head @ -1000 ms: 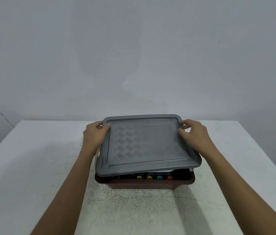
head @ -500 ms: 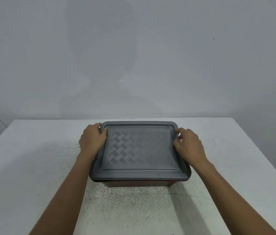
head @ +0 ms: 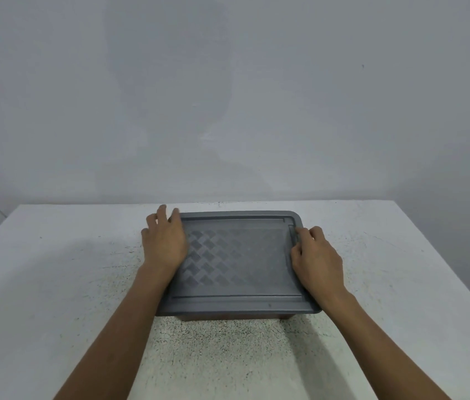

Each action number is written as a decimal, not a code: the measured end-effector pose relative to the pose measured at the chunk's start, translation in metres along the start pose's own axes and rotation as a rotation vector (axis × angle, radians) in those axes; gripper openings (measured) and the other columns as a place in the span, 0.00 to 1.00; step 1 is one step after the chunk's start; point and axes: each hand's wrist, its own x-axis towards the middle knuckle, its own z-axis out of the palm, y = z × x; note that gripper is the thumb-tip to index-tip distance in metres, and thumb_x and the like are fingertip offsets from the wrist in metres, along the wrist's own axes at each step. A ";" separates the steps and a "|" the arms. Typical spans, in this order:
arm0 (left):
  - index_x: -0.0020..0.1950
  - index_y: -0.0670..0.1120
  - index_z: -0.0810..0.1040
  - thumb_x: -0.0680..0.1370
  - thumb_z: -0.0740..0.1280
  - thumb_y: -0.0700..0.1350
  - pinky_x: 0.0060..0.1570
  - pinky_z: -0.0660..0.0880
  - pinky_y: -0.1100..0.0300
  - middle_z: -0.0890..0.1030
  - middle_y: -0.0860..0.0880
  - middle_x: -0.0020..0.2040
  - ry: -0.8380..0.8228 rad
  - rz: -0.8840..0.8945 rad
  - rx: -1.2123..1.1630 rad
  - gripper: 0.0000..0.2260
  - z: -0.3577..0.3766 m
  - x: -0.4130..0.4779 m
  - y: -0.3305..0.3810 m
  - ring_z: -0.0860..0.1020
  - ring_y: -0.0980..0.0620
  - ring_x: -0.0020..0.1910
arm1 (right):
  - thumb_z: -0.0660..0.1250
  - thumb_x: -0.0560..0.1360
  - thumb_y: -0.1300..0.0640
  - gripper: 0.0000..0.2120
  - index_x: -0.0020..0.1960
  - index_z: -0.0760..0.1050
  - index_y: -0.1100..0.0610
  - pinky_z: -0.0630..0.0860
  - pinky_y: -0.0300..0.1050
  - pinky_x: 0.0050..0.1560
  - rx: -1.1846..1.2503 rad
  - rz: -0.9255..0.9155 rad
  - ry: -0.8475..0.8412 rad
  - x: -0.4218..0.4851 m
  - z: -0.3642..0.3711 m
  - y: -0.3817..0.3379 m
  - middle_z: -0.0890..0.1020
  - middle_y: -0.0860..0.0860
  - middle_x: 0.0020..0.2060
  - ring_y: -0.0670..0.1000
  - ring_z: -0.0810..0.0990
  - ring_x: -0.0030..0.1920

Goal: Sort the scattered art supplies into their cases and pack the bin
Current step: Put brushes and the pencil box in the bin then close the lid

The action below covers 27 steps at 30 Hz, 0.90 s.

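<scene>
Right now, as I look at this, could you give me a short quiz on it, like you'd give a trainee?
1. True or false: the grey lid lies over the brown bin and hides what is inside.
2. Where are the left hand and the right hand?
A. Both flat on the table, away from the bin
B. On opposite ends of the lid
C. Both reaching inside the bin
3. Fill in: the bin stands on a speckled white ____.

Key: 1 true; 2 B; 3 table.
</scene>
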 end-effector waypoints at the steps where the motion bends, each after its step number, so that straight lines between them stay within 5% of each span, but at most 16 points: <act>1: 0.77 0.44 0.60 0.82 0.59 0.44 0.67 0.65 0.43 0.56 0.41 0.78 -0.015 0.044 0.022 0.23 -0.001 0.000 0.005 0.57 0.38 0.75 | 0.61 0.78 0.61 0.10 0.57 0.75 0.62 0.65 0.44 0.32 -0.006 -0.012 0.008 0.000 0.001 0.000 0.74 0.57 0.46 0.54 0.68 0.34; 7: 0.81 0.47 0.50 0.83 0.49 0.61 0.76 0.47 0.47 0.51 0.46 0.81 -0.159 0.396 -0.034 0.30 0.007 -0.005 0.056 0.47 0.44 0.79 | 0.62 0.77 0.62 0.09 0.55 0.75 0.64 0.68 0.46 0.30 -0.025 -0.051 0.025 0.000 0.003 -0.001 0.74 0.58 0.44 0.56 0.70 0.33; 12: 0.81 0.48 0.50 0.84 0.46 0.57 0.76 0.45 0.48 0.50 0.47 0.81 -0.162 0.610 -0.029 0.26 0.021 -0.005 0.113 0.47 0.45 0.79 | 0.61 0.78 0.60 0.12 0.59 0.76 0.60 0.74 0.50 0.35 0.016 -0.020 0.025 -0.003 0.000 -0.002 0.77 0.55 0.47 0.58 0.76 0.40; 18: 0.81 0.54 0.46 0.84 0.44 0.57 0.76 0.42 0.44 0.45 0.52 0.81 -0.152 0.650 -0.002 0.25 0.034 -0.006 0.132 0.46 0.45 0.79 | 0.63 0.78 0.56 0.17 0.66 0.72 0.57 0.72 0.48 0.49 0.197 0.136 0.061 -0.011 -0.001 0.006 0.76 0.55 0.59 0.57 0.74 0.57; 22: 0.80 0.57 0.46 0.80 0.38 0.60 0.76 0.44 0.41 0.46 0.54 0.81 -0.128 0.658 0.013 0.28 0.036 -0.006 0.129 0.48 0.44 0.79 | 0.60 0.79 0.41 0.25 0.71 0.66 0.54 0.74 0.49 0.55 0.505 0.437 -0.138 -0.017 -0.003 0.011 0.75 0.53 0.63 0.54 0.75 0.60; 25: 0.80 0.57 0.47 0.78 0.37 0.64 0.75 0.45 0.41 0.50 0.54 0.81 -0.123 0.659 0.015 0.31 0.039 -0.005 0.130 0.51 0.44 0.78 | 0.60 0.77 0.36 0.21 0.49 0.75 0.54 0.73 0.46 0.43 0.766 0.574 -0.232 -0.022 -0.002 0.014 0.79 0.48 0.45 0.50 0.78 0.45; 27: 0.80 0.58 0.49 0.77 0.39 0.66 0.75 0.46 0.41 0.52 0.54 0.81 -0.108 0.655 0.012 0.31 0.041 -0.005 0.130 0.52 0.44 0.78 | 0.63 0.77 0.38 0.22 0.35 0.67 0.54 0.67 0.45 0.35 0.823 0.567 -0.208 -0.025 -0.002 0.014 0.72 0.48 0.32 0.48 0.71 0.33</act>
